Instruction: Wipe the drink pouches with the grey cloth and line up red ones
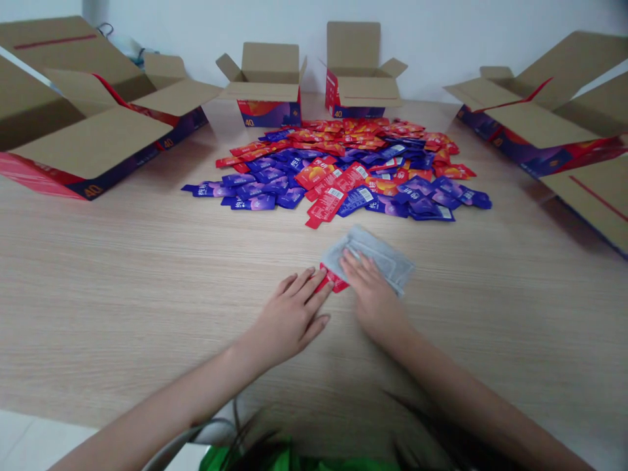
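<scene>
A red sachet (338, 282) lies on the table, mostly covered by a grey cloth (392, 260). My left hand (294, 314) rests with fingers stretched out, its fingertips on the sachet's left end. On top of the cloth my right hand (370, 284) lies flat with fingers extended, pressing it against the sachet and table. Motion smears the right hand and the cloth a little. Beyond both hands is a heap of purple sachets (252, 201) and red sachets (327, 206).
Open cardboard boxes ring the heap: large ones at the left (63, 140) and right (540, 121), and two smaller ones at the back, one left of centre (269, 112) and one near the middle (363, 101). The wooden table (122, 281) extends toward me.
</scene>
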`<state>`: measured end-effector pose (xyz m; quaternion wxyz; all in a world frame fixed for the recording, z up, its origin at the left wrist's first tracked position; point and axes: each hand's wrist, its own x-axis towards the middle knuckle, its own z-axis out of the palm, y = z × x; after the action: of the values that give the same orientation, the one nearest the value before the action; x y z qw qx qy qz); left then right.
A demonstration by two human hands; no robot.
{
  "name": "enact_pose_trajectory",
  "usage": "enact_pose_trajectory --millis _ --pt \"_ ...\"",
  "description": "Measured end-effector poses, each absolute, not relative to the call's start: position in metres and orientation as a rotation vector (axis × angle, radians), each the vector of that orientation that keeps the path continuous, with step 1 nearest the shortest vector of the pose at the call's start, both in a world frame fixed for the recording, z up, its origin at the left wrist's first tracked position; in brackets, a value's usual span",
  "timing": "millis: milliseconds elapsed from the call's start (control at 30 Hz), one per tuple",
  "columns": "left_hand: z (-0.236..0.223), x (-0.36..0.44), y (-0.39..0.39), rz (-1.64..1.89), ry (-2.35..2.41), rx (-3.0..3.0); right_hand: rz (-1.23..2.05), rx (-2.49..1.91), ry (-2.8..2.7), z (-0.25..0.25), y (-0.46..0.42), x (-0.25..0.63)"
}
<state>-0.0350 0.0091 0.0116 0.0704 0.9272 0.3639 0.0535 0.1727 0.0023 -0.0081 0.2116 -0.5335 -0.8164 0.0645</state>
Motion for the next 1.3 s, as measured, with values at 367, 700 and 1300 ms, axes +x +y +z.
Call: enact_pose_trajectory --millis 367,700,1300 --pt "0.014 -0.034 0.009 0.155 1.097 2.784 0.178 -1.476 -2.231 -0.01 0.005 0.176" --pt "0.013 -0.035 0.009 0.15 1.102 2.775 0.179 -1.419 -2.306 -0.011 0.005 0.176" --pt "0.012 -0.035 0.008 0.111 1.11 2.795 0.084 -1.49 -2.263 -0.016 0.009 0.187"
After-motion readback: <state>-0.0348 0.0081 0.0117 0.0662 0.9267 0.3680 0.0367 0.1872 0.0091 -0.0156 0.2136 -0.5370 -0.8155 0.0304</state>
